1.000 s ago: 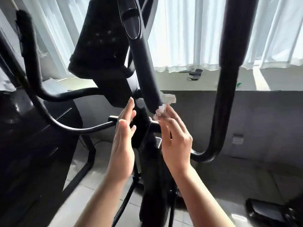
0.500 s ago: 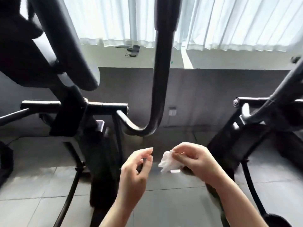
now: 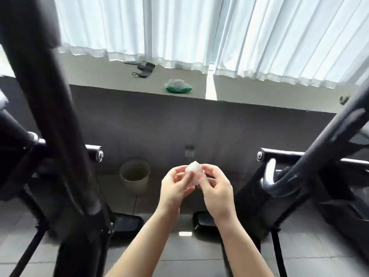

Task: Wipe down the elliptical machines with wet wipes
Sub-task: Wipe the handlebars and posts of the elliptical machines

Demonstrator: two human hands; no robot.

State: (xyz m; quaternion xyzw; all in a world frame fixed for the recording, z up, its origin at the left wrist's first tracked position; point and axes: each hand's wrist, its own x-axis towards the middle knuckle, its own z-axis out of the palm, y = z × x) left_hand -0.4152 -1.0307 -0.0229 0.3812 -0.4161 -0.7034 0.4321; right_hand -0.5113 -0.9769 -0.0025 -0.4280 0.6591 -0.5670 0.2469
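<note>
White wet wipe [image 3: 193, 175] bunched | pinched between left hand [image 3: 175, 186] and right hand [image 3: 216, 191] grip

White curtains [image 3: 179, 27] backlit over a pale ledge [image 3: 111, 76]; dark grey wall [image 3: 179, 124] below, round bin [image 3: 135, 175] against it, grey tiled floor [image 3: 189, 254].

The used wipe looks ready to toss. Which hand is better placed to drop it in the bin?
Left, probably. Both the left hand and right hand pinch the wipe, but the bin stands on the floor to the left, nearer the left hand.
</note>
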